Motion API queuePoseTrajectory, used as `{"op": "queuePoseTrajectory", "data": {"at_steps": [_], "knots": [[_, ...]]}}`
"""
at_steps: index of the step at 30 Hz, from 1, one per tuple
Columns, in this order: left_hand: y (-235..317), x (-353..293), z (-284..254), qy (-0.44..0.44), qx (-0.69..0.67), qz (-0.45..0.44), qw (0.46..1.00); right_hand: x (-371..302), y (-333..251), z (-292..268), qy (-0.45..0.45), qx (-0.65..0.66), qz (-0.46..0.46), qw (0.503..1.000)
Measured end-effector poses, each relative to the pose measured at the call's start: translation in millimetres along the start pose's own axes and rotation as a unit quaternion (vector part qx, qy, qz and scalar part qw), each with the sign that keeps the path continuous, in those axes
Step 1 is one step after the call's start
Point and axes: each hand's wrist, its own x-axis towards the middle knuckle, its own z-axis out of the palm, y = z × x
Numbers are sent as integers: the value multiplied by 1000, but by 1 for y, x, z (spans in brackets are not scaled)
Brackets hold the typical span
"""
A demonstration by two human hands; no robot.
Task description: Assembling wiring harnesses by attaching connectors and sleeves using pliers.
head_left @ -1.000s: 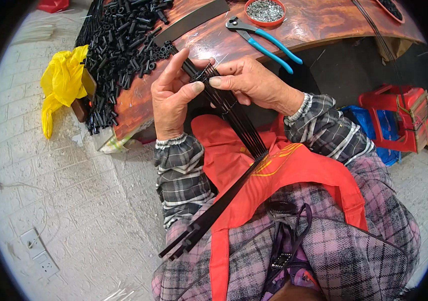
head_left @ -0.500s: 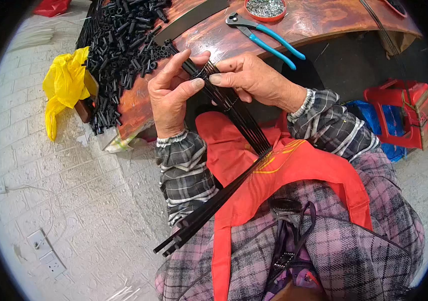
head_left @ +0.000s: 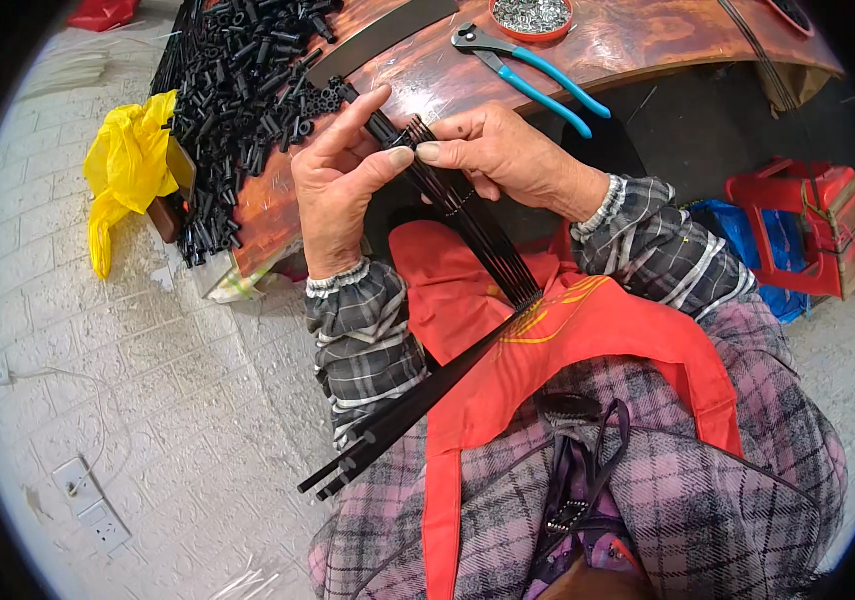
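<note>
- The left fingers and right fingers pinch the black rods near the top.
- The rods slant from near the bench's edge down over the red apron.
- They look long, thin and bunched together.

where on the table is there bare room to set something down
The widest bare patch of table lies between the red dish and the dark rods; a smaller one lies between the grey strip and the pliers. The left end is crowded with black tubes.
</note>
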Motion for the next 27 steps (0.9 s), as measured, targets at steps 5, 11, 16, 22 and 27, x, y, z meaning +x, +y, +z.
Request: {"op": "queuePoseTrajectory", "data": {"at_steps": [5,11,16,22,27], "knots": [[-4,2,7,-2,-41,32,999,0,0,-3,0,-25,-6,1000],[-4,0,8,5,-64,45,997,1,0,-3,-3,-34,-18,999],[-10,1,7,-10,-70,68,995,-2,-2,-4,-1,-37,-13,999],[-27,5,12,-31,-146,133,980,-2,-3,-13,-23,-32,-9,999],[-38,11,13,-38,-170,174,969,1,-1,-17,-40,-31,-13,999]]}}
